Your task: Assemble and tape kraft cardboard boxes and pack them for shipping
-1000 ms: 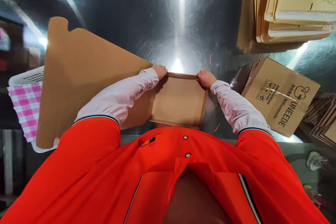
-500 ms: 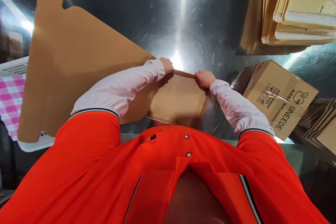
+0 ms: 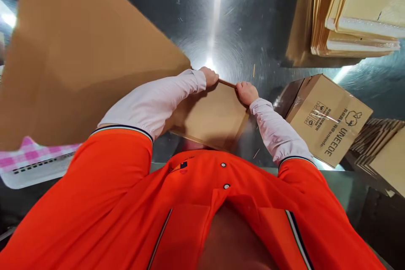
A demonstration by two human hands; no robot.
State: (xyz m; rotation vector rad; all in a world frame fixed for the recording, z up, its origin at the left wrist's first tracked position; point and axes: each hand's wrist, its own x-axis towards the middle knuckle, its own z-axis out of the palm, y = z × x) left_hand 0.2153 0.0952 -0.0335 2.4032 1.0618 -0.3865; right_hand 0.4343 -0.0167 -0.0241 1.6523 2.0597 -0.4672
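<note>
A brown cardboard box [image 3: 211,116] with a large flat flap [image 3: 85,50] spreading to the left lies in front of my body. My left hand [image 3: 209,76] is closed on the far edge of the cardboard box, near the corner where the flap joins. My right hand [image 3: 247,93] pinches the same far edge a little further right, at the other corner. Between the two hands a narrow folded strip of the edge shows. The fingertips of both hands are partly hidden by the hands themselves.
On the metal table [image 3: 253,21], padded envelopes [image 3: 373,0] are stacked at the far right. A printed carton [image 3: 332,118] stands right of my right arm, beside stacked cardboard [image 3: 389,152]. A white basket with pink checked cloth [image 3: 34,156] is at the left.
The large flap has swung and spread further left and nearer the camera, covering more of the basket. Both hands keep hold of the far edge, and my left hand is slightly closer to my right.
</note>
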